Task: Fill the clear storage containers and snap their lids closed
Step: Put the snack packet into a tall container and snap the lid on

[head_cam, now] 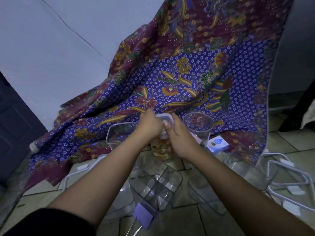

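Note:
A tall clear container filled with pale orange and yellow snack pieces stands on the tiled floor at centre. Its white-rimmed lid sits on top. My left hand presses on the lid's left side and my right hand grips its right side, thumb near a white latch. An empty clear square container stands to the left. An empty round clear one stands to the right.
Several empty clear containers lie near me on the floor, with loose white-rimmed lids at right and another lid at left. A small blue-white box lies by the round container. A patterned batik cloth drapes behind.

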